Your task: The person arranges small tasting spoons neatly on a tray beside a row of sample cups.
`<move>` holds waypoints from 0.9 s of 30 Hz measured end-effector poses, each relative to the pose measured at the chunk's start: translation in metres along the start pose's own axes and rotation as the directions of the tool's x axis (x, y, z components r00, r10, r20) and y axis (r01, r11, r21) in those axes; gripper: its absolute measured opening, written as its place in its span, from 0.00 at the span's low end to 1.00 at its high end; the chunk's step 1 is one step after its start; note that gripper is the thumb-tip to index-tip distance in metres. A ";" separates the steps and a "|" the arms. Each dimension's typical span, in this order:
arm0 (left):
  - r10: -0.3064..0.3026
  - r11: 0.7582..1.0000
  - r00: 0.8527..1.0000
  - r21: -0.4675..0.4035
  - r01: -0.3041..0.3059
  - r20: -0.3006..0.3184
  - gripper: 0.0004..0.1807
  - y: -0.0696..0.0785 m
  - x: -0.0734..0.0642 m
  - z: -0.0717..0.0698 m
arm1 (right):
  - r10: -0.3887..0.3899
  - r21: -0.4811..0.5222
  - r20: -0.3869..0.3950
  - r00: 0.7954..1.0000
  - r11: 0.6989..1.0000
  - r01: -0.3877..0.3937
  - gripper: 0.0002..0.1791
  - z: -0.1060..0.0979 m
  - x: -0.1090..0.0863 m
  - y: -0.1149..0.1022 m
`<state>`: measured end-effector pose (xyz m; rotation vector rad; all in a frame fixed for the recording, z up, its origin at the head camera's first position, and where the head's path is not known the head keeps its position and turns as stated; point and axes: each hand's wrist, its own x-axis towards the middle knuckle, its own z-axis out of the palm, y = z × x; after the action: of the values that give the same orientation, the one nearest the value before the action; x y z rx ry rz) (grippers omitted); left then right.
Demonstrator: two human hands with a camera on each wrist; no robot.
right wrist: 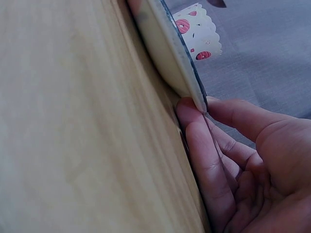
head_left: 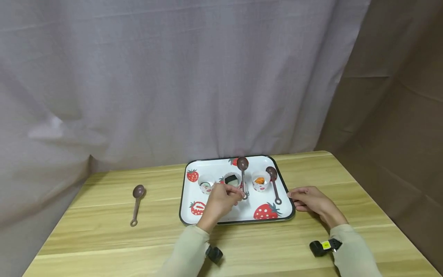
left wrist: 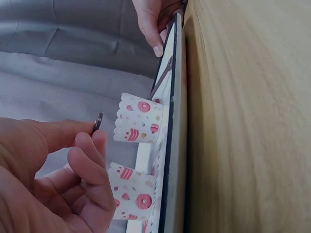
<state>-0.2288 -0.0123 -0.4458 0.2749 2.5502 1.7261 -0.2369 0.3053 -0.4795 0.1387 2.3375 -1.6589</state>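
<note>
My left hand (head_left: 221, 202) pinches the end of a brown spoon's handle (head_left: 243, 179) between thumb and fingers. That spoon is held above the white strawberry-printed tray (head_left: 238, 215), its bowl toward the tray's far edge. In the left wrist view only a dark tip of the handle (left wrist: 97, 122) shows at the fingertips. At the tray's right edge, my right hand (head_left: 313, 202) pinches the rim, thumb over it and fingers underneath, as the right wrist view shows. Another brown spoon (head_left: 275, 186) lies on the tray's right side.
Three printed paper cups stand in a row on the tray: a left cup (head_left: 206, 185), a middle cup (head_left: 232, 179) with dark and pale pieces, and a right cup (head_left: 258, 187) with something orange. A third spoon (head_left: 137, 204) lies on the wooden table (head_left: 104, 238) at left. A grey curtain (head_left: 173, 84) hangs behind.
</note>
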 end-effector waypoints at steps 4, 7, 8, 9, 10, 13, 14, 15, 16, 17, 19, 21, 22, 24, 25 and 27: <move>-0.023 1.000 1.000 -0.006 0.023 -0.003 0.05 0.000 0.002 0.005 | 0.004 0.010 -0.001 1.000 1.000 -0.004 0.22 0.000 0.000 -0.001; -0.055 0.998 0.998 -0.007 0.055 0.005 0.05 -0.002 0.003 0.009 | 0.003 0.007 0.003 1.000 1.000 -0.003 0.24 0.000 0.000 0.000; -0.063 0.998 0.998 -0.006 0.063 0.005 0.05 -0.003 0.003 0.010 | 0.004 0.007 0.003 1.000 1.000 -0.004 0.24 0.000 0.000 0.000; -0.069 0.998 0.998 -0.007 0.069 0.006 0.05 -0.004 0.003 0.011 | 0.005 0.006 0.002 1.000 1.000 -0.005 0.25 0.001 0.000 0.000; -0.070 0.998 0.998 -0.007 0.070 0.005 0.05 -0.005 0.003 0.012 | 0.006 0.002 0.002 1.000 1.000 -0.006 0.25 0.001 0.001 0.001; -0.072 0.997 0.997 -0.005 0.072 0.006 0.04 -0.007 0.004 0.016 | 0.002 -0.002 0.000 1.000 1.000 -0.002 0.25 0.001 0.001 0.001; -0.071 0.997 0.997 -0.002 0.071 0.006 0.03 -0.007 0.004 0.017 | 0.001 -0.003 -0.001 1.000 1.000 -0.001 0.25 0.001 0.001 0.001; -0.071 0.997 0.997 0.000 0.071 0.007 0.04 -0.008 0.004 0.018 | 0.001 -0.004 -0.002 1.000 1.000 -0.001 0.25 0.001 0.001 0.001; -0.074 0.997 0.997 0.005 0.074 0.007 0.04 -0.008 0.004 0.020 | 0.001 -0.005 -0.002 1.000 1.000 -0.001 0.25 0.001 0.001 0.001; -0.079 0.997 0.997 0.010 0.079 0.006 0.04 -0.008 0.005 0.020 | 0.000 -0.006 -0.003 1.000 1.000 0.000 0.25 0.001 0.001 0.001; -0.092 0.995 0.996 0.026 0.092 0.001 0.05 -0.009 0.005 0.022 | 0.004 -0.010 -0.006 1.000 1.000 -0.004 0.25 0.001 0.001 0.001; -0.108 0.993 0.994 0.049 0.108 -0.005 0.06 -0.011 0.006 0.024 | 0.008 -0.008 -0.006 1.000 1.000 -0.008 0.25 0.001 0.001 0.001; -0.116 0.991 0.993 0.063 0.116 -0.008 0.07 -0.011 0.006 0.025 | 0.008 -0.008 -0.006 1.000 1.000 -0.008 0.25 0.001 0.001 0.001; -0.120 0.988 0.993 0.092 0.121 -0.015 0.08 -0.013 0.006 0.026 | 0.008 -0.005 -0.003 1.000 1.000 -0.008 0.25 0.001 0.001 0.001; -0.120 0.987 0.993 0.106 0.121 -0.018 0.09 -0.014 0.006 0.026 | 0.009 -0.002 -0.003 1.000 1.000 -0.009 0.25 0.001 0.001 0.001; -0.123 0.985 0.992 0.120 0.124 -0.019 0.10 -0.014 0.006 0.027 | 0.009 0.005 -0.001 1.000 1.000 -0.009 0.24 0.001 0.001 0.001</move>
<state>-0.2325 0.0080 -0.4687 0.1088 2.6231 1.5392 -0.2375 0.3050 -0.4806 0.1512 2.3299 -1.6605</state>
